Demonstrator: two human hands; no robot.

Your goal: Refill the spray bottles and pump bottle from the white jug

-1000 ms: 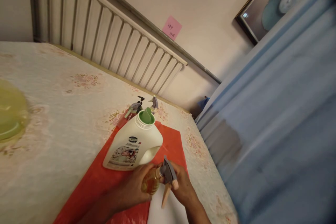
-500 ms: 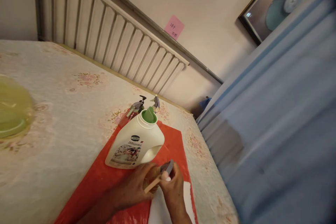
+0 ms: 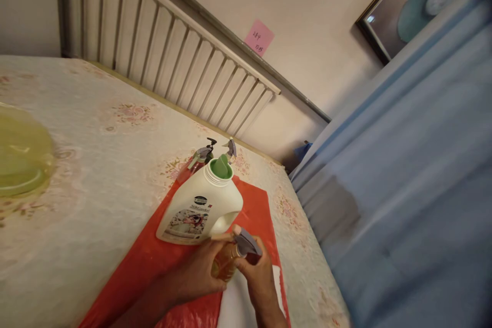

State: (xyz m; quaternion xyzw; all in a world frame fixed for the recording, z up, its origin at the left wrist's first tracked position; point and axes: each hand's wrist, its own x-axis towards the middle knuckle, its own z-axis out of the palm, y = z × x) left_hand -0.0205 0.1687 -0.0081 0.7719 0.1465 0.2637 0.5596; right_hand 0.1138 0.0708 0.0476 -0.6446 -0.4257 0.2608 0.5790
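The left hand (image 3: 200,272) is wrapped around the body of a small amber-filled clear plastic spray bottle (image 3: 226,261), while the right hand (image 3: 257,272) pinches its grey trigger head (image 3: 246,242). The bottle sits low over a red plastic sheet (image 3: 154,261), just beside a white detergent jug with an open green spout (image 3: 200,207), on a floral tablecloth (image 3: 96,164).

From my seat I see only two bare forearms and hands coming up from the bottom edge. The left hand (image 3: 200,274) has no glove, ring or watch that I can make out, and no sleeve reaches its forearm. The right hand (image 3: 258,277) is equally bare, its wrist uncovered as far as the frame shows. Fingernails look short and unpainted, though blur hides finer detail
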